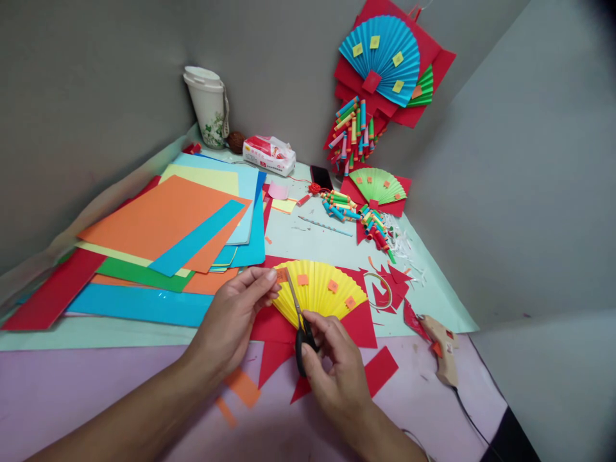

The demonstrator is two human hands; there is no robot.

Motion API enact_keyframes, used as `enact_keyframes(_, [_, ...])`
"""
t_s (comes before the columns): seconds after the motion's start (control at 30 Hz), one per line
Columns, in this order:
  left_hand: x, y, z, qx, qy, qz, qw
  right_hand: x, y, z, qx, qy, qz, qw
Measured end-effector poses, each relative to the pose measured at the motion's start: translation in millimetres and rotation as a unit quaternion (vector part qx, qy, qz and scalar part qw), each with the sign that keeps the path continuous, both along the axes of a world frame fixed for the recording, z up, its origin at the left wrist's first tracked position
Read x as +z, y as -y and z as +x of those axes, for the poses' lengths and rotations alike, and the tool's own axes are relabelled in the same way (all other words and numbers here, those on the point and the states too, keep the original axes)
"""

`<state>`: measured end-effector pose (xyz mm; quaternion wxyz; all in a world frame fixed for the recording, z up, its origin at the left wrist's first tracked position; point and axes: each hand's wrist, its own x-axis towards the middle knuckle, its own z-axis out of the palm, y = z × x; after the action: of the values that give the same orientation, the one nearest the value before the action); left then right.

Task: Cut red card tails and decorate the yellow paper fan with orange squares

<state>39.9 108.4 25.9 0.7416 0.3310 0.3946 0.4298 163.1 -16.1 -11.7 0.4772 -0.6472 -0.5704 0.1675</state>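
Observation:
My left hand (240, 305) pinches a small piece of orange paper (282, 275) between thumb and fingertips. In my right hand (339, 359) is a pair of scissors (299, 333) with black handles, fingers around the loops. Its blades point up and away, with their tips at the right edge of the orange piece. Under the scissors lies a pleated yellow paper fan (317, 282) bearing several small orange squares along its arc. The fan rests on red paper (359, 324). Whether the blades are cutting the paper cannot be made out.
Stacked coloured sheets (163, 218) lie at left. Rolled paper tubes (370, 224), a pencil (325, 225), a tape ring (378, 290) and a light green fan (378, 186) lie beyond. At right is a glue gun (441, 350) with a cable. A cup (206, 106) stands behind; a blue fan decoration (382, 58) hangs.

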Motion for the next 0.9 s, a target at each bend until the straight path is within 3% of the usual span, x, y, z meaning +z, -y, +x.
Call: enact_keyframes(0.9, [-0.5, -1.7, -0.3, 0.001, 0.004, -0.004, 1.000, -3.5, 0.2, 1.1, -0.003, 0.012, 0.017, 1.000])
